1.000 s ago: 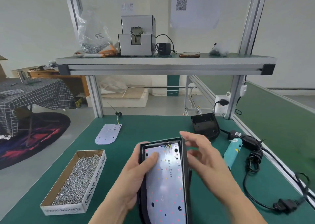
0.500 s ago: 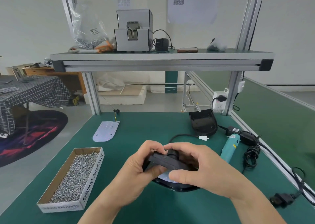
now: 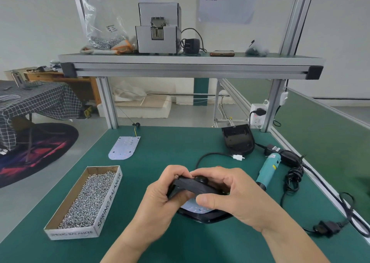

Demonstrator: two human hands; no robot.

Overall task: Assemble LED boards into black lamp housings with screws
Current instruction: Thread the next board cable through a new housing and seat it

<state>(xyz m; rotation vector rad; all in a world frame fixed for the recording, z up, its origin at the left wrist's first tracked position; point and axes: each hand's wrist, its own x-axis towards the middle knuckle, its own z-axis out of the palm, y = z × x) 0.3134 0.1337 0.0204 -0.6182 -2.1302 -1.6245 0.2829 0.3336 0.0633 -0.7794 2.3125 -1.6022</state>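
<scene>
A black lamp housing [image 3: 197,185] with an LED board [image 3: 193,207] inside is held low over the green table [image 3: 180,146], its far end tipped up toward me. My left hand [image 3: 160,198] grips its left side and my right hand [image 3: 234,196] grips its right side, thumb across the front. A black cable with a white connector [image 3: 238,157] trails from it. A loose LED board [image 3: 124,147] lies at the far left, and a second empty black housing [image 3: 238,140] sits at the far right. A cardboard box of screws [image 3: 88,200] stands on the left.
A teal electric screwdriver [image 3: 269,169] lies to the right with its black cords [image 3: 294,176] and power adapter. A wall socket [image 3: 258,113] hangs on the frame post. The overhead shelf [image 3: 190,64] carries a screw feeder machine [image 3: 159,28] and a bag.
A second ago the housing was upright facing me with the board visible; both hands have since tipped it down flat toward the table and gripped its near end. The cable now lies stretched out behind.
</scene>
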